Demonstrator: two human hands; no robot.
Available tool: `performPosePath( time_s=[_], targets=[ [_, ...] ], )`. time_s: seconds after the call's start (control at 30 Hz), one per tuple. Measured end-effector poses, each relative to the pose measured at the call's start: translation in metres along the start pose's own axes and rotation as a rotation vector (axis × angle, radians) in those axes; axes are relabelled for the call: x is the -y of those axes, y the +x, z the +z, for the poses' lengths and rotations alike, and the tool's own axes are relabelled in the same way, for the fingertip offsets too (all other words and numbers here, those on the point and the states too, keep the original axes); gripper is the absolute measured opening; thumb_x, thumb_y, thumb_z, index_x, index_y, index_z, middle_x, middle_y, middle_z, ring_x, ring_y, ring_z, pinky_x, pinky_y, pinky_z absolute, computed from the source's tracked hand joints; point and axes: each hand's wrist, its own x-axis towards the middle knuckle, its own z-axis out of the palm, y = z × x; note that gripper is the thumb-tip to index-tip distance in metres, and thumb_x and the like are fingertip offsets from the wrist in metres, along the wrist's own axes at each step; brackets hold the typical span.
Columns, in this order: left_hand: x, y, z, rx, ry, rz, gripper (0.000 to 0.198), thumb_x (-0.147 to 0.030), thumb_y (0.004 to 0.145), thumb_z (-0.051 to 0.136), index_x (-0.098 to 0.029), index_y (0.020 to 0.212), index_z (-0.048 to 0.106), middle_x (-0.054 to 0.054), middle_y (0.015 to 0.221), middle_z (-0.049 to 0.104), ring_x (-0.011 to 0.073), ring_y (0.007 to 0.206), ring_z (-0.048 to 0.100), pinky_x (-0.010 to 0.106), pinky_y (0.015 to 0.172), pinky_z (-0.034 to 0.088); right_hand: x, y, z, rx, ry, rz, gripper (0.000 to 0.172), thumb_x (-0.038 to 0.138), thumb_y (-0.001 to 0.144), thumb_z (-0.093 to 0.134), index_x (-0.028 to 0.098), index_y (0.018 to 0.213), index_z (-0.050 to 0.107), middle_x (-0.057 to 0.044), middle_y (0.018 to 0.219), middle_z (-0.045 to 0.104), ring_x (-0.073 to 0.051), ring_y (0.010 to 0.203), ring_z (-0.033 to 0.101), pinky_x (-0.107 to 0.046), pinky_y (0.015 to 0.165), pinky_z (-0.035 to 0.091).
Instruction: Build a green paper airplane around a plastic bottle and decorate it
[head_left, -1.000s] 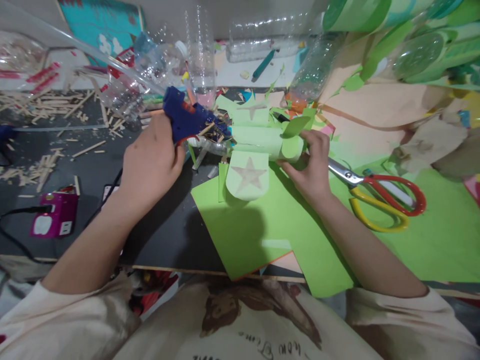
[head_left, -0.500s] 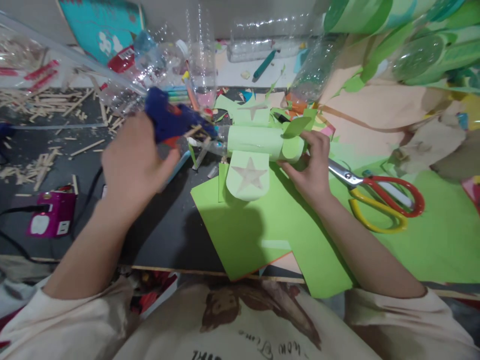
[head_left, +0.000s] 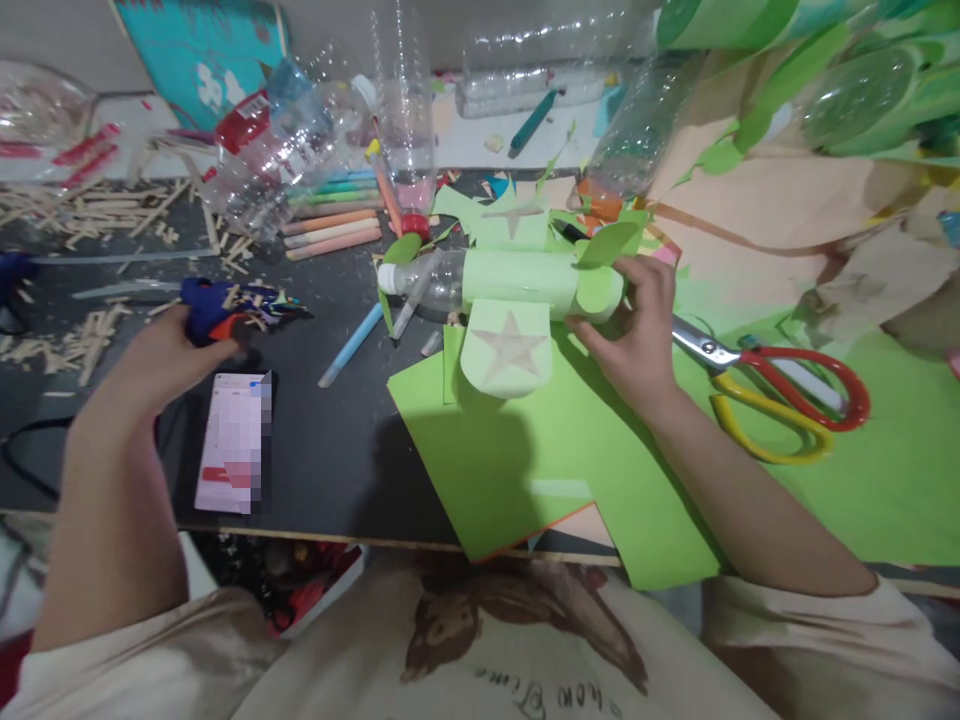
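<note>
A clear bottle (head_left: 439, 283) lies on its side, white cap to the left, wrapped in a pale green paper sleeve (head_left: 517, 284). Paper wings marked with brown stars stick out from the sleeve, the lower wing (head_left: 507, 350) toward me. Fingers and thumb of my right hand (head_left: 634, 335) grip the bottle's right end, beside a green leaf shape. Over at the left, my left hand (head_left: 154, 362) is closed round a dark blue and orange glue gun (head_left: 217, 308), low over the table. Wood bits show around the gun's front. A phone (head_left: 231, 440) lies just below that hand.
Green paper sheets (head_left: 480, 460) lie under the bottle. Red and yellow scissors (head_left: 772, 390) are right of my right hand. Clear bottles (head_left: 403, 120), markers (head_left: 334, 235) and scraps line the back. Small sticks (head_left: 75, 335) are scattered left. A blue marker (head_left: 352, 343) lies mid-table.
My left hand has carried the glue gun left and down, away from the bottle's cap end. A lit phone now shows where the hand and arm were. My right hand still holds the bottle.
</note>
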Motion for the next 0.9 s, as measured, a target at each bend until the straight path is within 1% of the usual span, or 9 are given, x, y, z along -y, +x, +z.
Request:
performPosePath(
  time_s=[0.03,0.13,0.2,0.23,0.3,0.43,0.53,0.67,0.9],
  targets=[
    [-0.010,-0.001,0.003,0.041,0.035,-0.085,0.029,-0.052,0.065,0.055,-0.028,0.079,0.048,0.003,0.071,0.060,0.0290,0.070,0.056,0.045,0.070,0.048,0.000,0.000,0.000,-0.002,0.009,-0.006,0.059,0.042,0.079,0.069,0.031,0.131,0.043,-0.012,0.131,0.043,-0.033,0.131,0.043,-0.058,0.098,0.051],
    [-0.037,-0.006,0.002,0.119,0.136,-0.100,0.037,-0.054,0.065,0.053,-0.024,0.087,0.054,0.011,0.090,0.066,0.0388,0.088,0.062,0.050,0.079,0.050,-0.001,0.000,0.001,0.000,0.022,0.002,0.060,0.043,0.078,0.068,0.032,0.131,0.041,-0.011,0.131,0.042,-0.032,0.130,0.043,-0.055,0.092,0.054],
    [-0.056,-0.013,-0.001,-0.012,0.179,-0.013,0.050,-0.059,0.069,0.050,-0.020,0.099,0.058,0.017,0.110,0.066,0.0441,0.111,0.058,0.057,0.095,0.047,-0.002,0.000,0.001,0.003,0.023,0.008,0.061,0.043,0.077,0.069,0.032,0.130,0.041,-0.011,0.131,0.042,-0.032,0.130,0.043,-0.054,0.091,0.054],
    [-0.066,-0.017,-0.002,-0.081,0.166,0.056,0.055,-0.060,0.075,0.045,-0.018,0.108,0.059,0.019,0.120,0.064,0.0442,0.120,0.054,0.059,0.103,0.042,-0.002,0.000,0.001,0.004,0.025,0.010,0.062,0.044,0.076,0.069,0.032,0.130,0.041,-0.010,0.130,0.042,-0.033,0.131,0.042,-0.055,0.091,0.054],
    [-0.093,-0.027,0.002,-0.174,0.043,0.174,0.055,-0.053,0.084,0.036,-0.016,0.118,0.058,0.018,0.126,0.064,0.0375,0.122,0.057,0.055,0.107,0.043,-0.002,0.001,0.000,0.005,0.025,0.014,0.062,0.043,0.075,0.070,0.032,0.130,0.042,-0.010,0.130,0.042,-0.033,0.131,0.042,-0.056,0.094,0.053],
    [-0.156,-0.039,0.027,-0.176,-0.109,0.574,0.051,-0.042,0.095,0.033,-0.016,0.135,0.051,0.014,0.147,0.052,0.0297,0.137,0.047,0.050,0.117,0.036,-0.001,0.001,-0.003,0.005,0.011,0.032,0.062,0.039,0.074,0.071,0.030,0.129,0.044,-0.011,0.130,0.043,-0.033,0.131,0.043,-0.058,0.098,0.051],
    [-0.184,-0.040,0.046,-0.212,-0.110,0.632,0.047,-0.035,0.098,0.031,-0.021,0.141,0.046,0.010,0.151,0.048,0.0278,0.144,0.039,0.051,0.121,0.028,0.000,0.001,-0.004,-0.009,0.014,0.014,0.060,0.038,0.075,0.070,0.030,0.129,0.045,-0.011,0.129,0.044,-0.033,0.130,0.043,-0.058,0.099,0.050],
    [-0.188,-0.039,0.059,-0.208,-0.109,0.692,0.046,-0.036,0.099,0.034,-0.026,0.143,0.042,0.010,0.147,0.053,0.0283,0.139,0.047,0.054,0.121,0.026,0.000,0.000,-0.004,-0.029,0.026,-0.011,0.055,0.039,0.078,0.068,0.030,0.127,0.046,-0.010,0.127,0.045,-0.032,0.128,0.046,-0.057,0.099,0.050],
    [-0.180,-0.043,0.067,-0.181,-0.091,0.709,0.046,-0.041,0.098,0.039,-0.027,0.142,0.042,0.017,0.141,0.054,0.0354,0.131,0.052,0.055,0.106,0.042,0.002,-0.001,-0.007,-0.032,0.024,-0.040,0.052,0.039,0.077,0.071,0.034,0.122,0.047,-0.009,0.124,0.049,-0.033,0.125,0.049,-0.054,0.092,0.055]
  ],
)
